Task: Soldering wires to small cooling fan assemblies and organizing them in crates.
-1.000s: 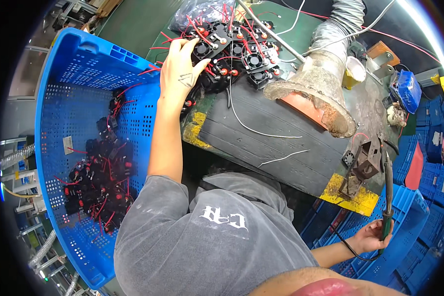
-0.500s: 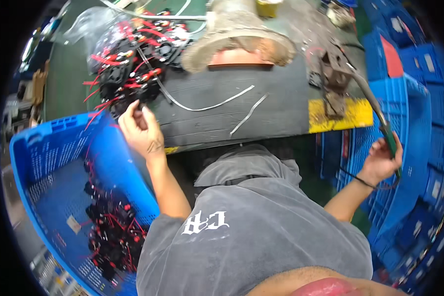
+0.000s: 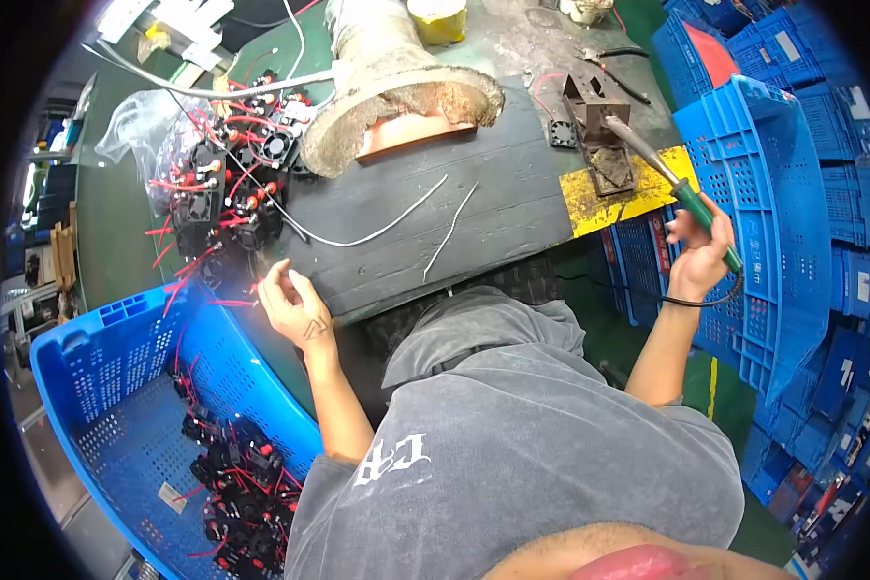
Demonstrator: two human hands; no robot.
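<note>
My right hand (image 3: 698, 253) is wrapped round the green handle of a soldering iron (image 3: 684, 196), whose metal shaft points up and left into a brown metal stand (image 3: 594, 116). Over the near left edge of the bench, my left hand (image 3: 298, 307) has loosely curled fingers, with nothing visible in them. Just beyond it lies a pile of small black fans (image 3: 227, 184) with red wires. A silvery solder wire (image 3: 377, 215) curves from that pile across the dark bench top, and a shorter loose piece of wire (image 3: 449, 232) lies to its right.
A blue crate (image 3: 87, 387) at lower left holds more fans (image 3: 246, 493). A dirty fume hood (image 3: 396, 101) stands at the back of the bench (image 3: 512, 193). Beside the stand lie a single fan (image 3: 563, 133) and pliers (image 3: 621, 72). Blue crates (image 3: 759, 222) line the right.
My right hand has brought the soldering iron up and left, its shaft now reaching the stand. My left hand has drawn back from the fan pile. The view has shifted.
</note>
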